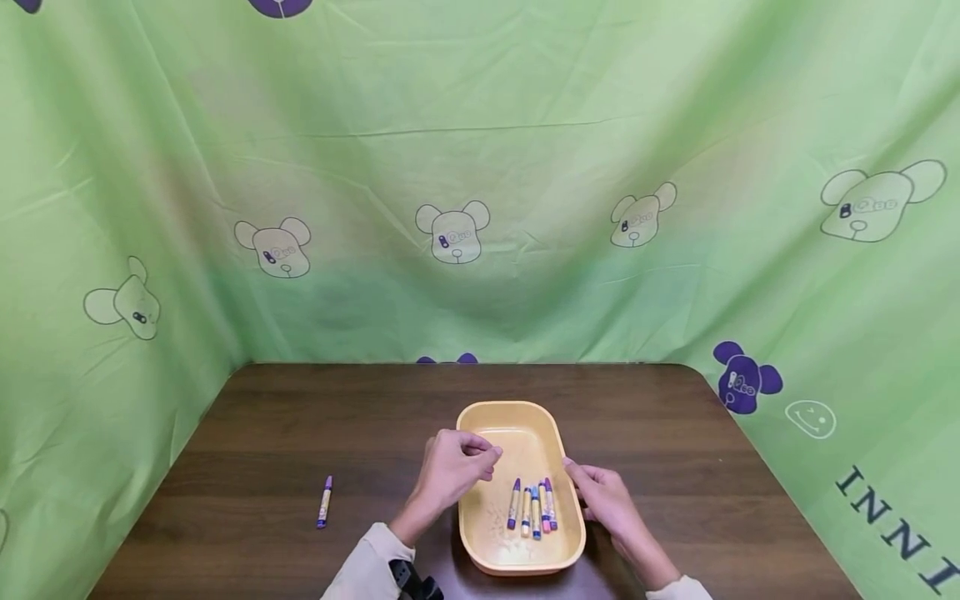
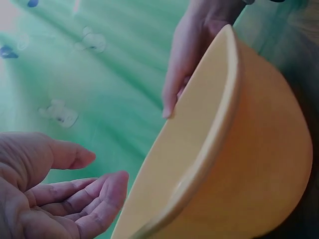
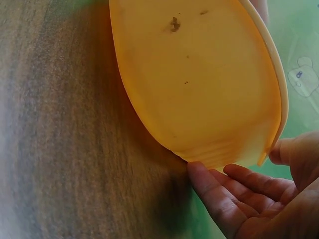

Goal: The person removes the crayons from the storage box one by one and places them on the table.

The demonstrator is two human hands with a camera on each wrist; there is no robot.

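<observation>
A yellow-orange plastic tray (image 1: 517, 450) with rounded corners and raised walls sits on the table in the head view. Several crayons (image 1: 536, 512) in printed wrappers lie side by side in its near half. My left hand (image 1: 453, 467) hovers over the tray's left rim; in the left wrist view its thumb and loosely bent fingers (image 2: 112, 191) are apart, with nothing between them. On the right side, my right hand (image 1: 611, 500) holds the tray, thumb at the rim and fingers against the outer wall. Left of the tray, a single purple-tipped crayon (image 1: 325, 502) lies on the table.
The dark wood table (image 1: 337, 417) has rounded far corners. Green printed cloth (image 1: 360, 183) hangs behind it and along both sides. A black band (image 1: 408, 579) is on the left wrist. Small dark marks show on the tray's outer wall in the right wrist view.
</observation>
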